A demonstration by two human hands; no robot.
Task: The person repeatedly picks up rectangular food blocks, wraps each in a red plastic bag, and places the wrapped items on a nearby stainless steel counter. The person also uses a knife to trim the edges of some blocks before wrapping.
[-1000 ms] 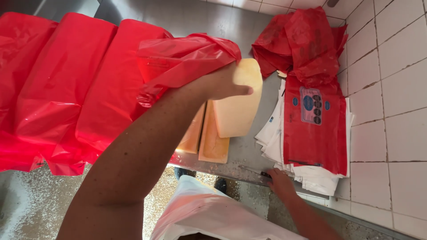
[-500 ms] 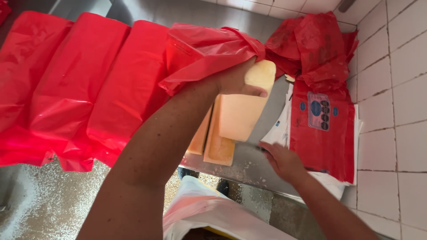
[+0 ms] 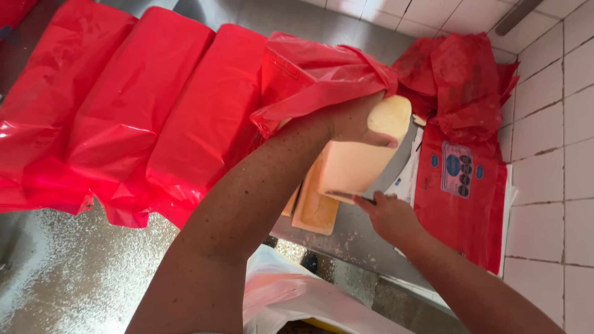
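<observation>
Cheese block (image 3: 359, 158), pale yellow, stands tilted on the steel counter (image 3: 365, 238) near the middle; the left hand (image 3: 352, 120) grips its rounded top, and the right hand (image 3: 390, 213) is closed on a knife (image 3: 349, 196) at its lower edge. It looks heavy, firm and a little greasy, so I would hold it at top. I count two slabs (image 3: 315, 207) behind it, four red-wrapped blocks (image 3: 136, 105) at left, one stack of red bags (image 3: 461, 185) at right.

Our right hand (image 3: 387, 213) has come up from the counter (image 3: 359, 238) near the bag stack to the lower edge of the pale cheese slab (image 3: 362, 158), a thin blade under its fingers. Our left hand (image 3: 352, 120) has shifted further over the slab's top.
</observation>
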